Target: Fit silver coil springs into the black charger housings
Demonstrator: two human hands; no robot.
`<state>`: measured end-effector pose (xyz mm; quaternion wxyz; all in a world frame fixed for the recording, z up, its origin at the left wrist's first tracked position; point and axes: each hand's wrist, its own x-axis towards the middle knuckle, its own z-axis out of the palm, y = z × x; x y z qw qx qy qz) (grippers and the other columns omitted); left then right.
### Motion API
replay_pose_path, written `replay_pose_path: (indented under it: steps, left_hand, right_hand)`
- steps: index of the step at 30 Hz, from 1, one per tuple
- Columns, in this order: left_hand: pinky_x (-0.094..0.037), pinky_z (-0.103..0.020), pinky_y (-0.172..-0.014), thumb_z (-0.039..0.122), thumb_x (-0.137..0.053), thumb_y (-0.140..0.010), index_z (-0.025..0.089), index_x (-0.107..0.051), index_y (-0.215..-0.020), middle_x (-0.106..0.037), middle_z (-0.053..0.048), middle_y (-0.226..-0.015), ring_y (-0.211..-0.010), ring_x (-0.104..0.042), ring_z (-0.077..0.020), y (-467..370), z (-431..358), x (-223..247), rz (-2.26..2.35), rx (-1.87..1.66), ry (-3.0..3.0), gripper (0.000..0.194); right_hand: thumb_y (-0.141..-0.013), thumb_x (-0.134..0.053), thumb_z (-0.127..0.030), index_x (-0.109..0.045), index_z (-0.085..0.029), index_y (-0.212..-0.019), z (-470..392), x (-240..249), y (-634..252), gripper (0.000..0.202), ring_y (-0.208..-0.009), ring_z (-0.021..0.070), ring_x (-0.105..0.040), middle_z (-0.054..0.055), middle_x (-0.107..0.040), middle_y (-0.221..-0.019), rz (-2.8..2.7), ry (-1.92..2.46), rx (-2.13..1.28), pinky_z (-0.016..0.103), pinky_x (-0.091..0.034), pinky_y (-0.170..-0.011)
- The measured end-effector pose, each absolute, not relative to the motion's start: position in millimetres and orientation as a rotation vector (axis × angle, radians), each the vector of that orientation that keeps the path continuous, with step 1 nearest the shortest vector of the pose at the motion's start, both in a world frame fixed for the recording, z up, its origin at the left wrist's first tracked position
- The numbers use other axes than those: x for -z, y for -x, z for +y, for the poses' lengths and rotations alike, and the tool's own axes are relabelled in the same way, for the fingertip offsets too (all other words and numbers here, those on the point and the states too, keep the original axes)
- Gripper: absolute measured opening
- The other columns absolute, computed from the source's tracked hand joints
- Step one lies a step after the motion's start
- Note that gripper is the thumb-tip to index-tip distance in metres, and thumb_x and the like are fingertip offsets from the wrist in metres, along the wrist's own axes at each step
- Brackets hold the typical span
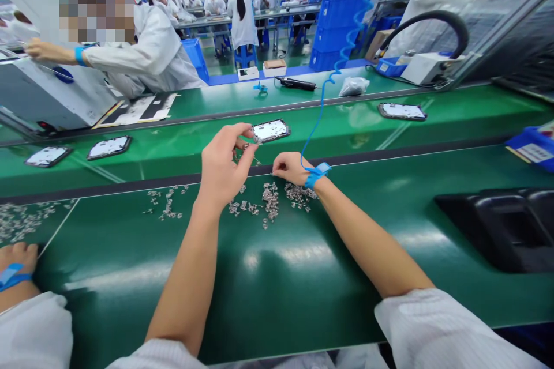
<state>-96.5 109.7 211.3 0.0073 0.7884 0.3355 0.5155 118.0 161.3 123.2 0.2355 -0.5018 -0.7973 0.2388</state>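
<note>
1. A phone-like unit (272, 130), its upper face mostly white, lies flat on the green strip (337, 132) beyond the dark rail (130, 185). Its long axis runs mainly left to right, the right end slightly farther off.
2. The left hand (227, 161) is nearer: the unit lies just right of its fingers, whose tips meet or overlap its left end in this view. Thumb and forefinger are bent, with bits of metal showing by them; I cannot tell whether they grip anything.
3. The right hand (292, 167), wearing a blue wrist strap (318, 175), is on the near side of the unit. Its fingers curl inward; whether they pinch a part is hidden.
4. Small metal parts (270, 202) lie in loose clusters on the bench (268, 294), below and between the hands.
5. Similar units lie on the strip: one at right (402, 111), two at left (109, 147).
6. At the left edge, a co-worker's hand (19, 256) rests beside more metal parts (21, 222).
7. The blue bin (534, 144) bears a white label (536, 153), too small to read; no brand is legible.
</note>
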Motion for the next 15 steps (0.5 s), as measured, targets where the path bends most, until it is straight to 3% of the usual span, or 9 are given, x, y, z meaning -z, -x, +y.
replay_pose_path:
  steps: [5,9,12,15]
  left_hand:
    - [-0.050,-0.024,-0.066,0.012,-0.068,-0.089,0.022,-0.057,-0.107,-0.066,0.001,-0.094,-0.078,-0.065,-0.0110,91,106,-212,1.069,-1.589,-2.492,0.024]
    - [-0.052,-0.023,-0.068,0.006,-0.070,-0.085,0.022,-0.053,-0.108,-0.062,0.001,-0.095,-0.076,-0.062,-0.0096,88,105,-211,1.052,-1.517,-2.585,0.032]
    - [-0.053,-0.024,-0.071,0.004,-0.067,-0.087,0.022,-0.049,-0.115,-0.061,-0.001,-0.102,-0.078,-0.062,-0.0098,87,106,-208,1.006,-1.499,-2.675,0.038]
    - [-0.054,-0.025,-0.073,0.004,-0.063,-0.089,0.022,-0.046,-0.120,-0.060,-0.003,-0.106,-0.082,-0.063,-0.0107,87,106,-206,0.987,-1.482,-2.700,0.040]
  right_hand:
    - [-0.077,-0.075,-0.009,-0.074,-0.017,-0.067,164,-113,-117,0.013,-0.069,0.0154,-0.062,0.004,-0.072,-0.074,-2.340,1.383,-0.680,0.026,-0.044,-0.066]
    - [-0.073,-0.077,-0.007,-0.072,-0.017,-0.062,163,-117,-115,0.015,-0.066,0.0161,-0.059,0.004,-0.070,-0.069,-2.394,1.384,-0.672,0.027,-0.042,-0.065]
    - [-0.085,-0.069,-0.017,-0.074,-0.017,-0.076,155,-134,-116,0.010,-0.073,0.0160,-0.061,0.004,-0.073,-0.079,-2.307,1.315,-0.650,0.028,-0.044,-0.070]
    - [-0.100,-0.055,-0.039,-0.070,-0.017,-0.095,138,-161,-116,0.028,-0.074,0.0137,-0.061,0.005,-0.072,-0.085,-1.951,1.032,-0.885,0.027,-0.047,-0.068]
